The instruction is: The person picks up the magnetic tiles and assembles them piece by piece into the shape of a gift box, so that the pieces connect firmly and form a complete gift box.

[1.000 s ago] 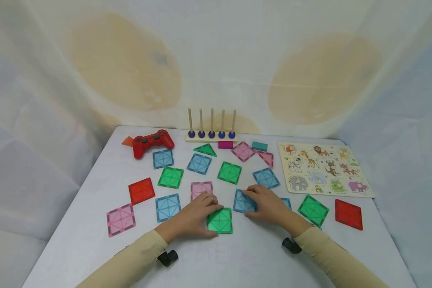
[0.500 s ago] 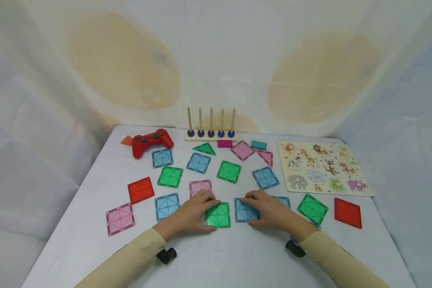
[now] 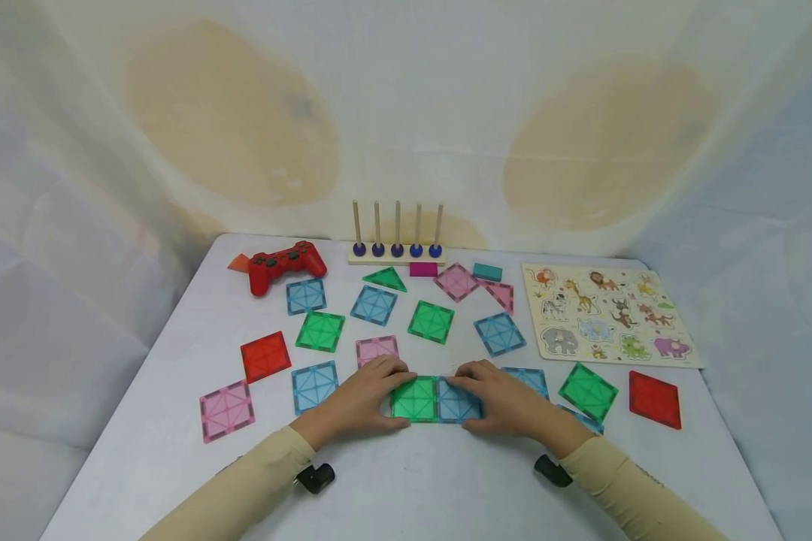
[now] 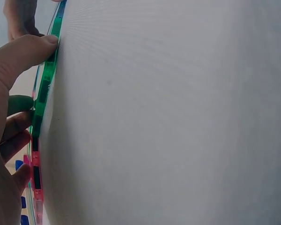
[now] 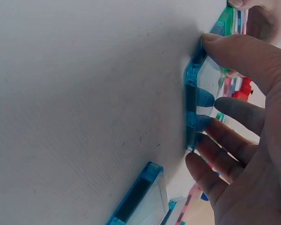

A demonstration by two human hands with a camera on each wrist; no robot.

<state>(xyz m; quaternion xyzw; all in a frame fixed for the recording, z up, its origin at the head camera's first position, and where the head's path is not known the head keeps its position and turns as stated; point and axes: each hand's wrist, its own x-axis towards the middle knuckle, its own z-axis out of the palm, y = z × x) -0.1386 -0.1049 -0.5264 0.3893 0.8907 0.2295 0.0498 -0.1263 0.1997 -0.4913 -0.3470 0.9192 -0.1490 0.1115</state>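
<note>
The space is enclosed on three sides by pale fabric: a whitish back wall [image 3: 413, 98], a creased left wall [image 3: 61, 248] and a bluish-white right wall [image 3: 751, 248]. The back wall is marked by a large tan patch on the left [image 3: 223, 113] and another tan patch on the right [image 3: 609, 143]. A white surface [image 3: 446, 488] with rounded far corners is set against it. Everything is lit softly and evenly, and only faint shadows are cast.
</note>
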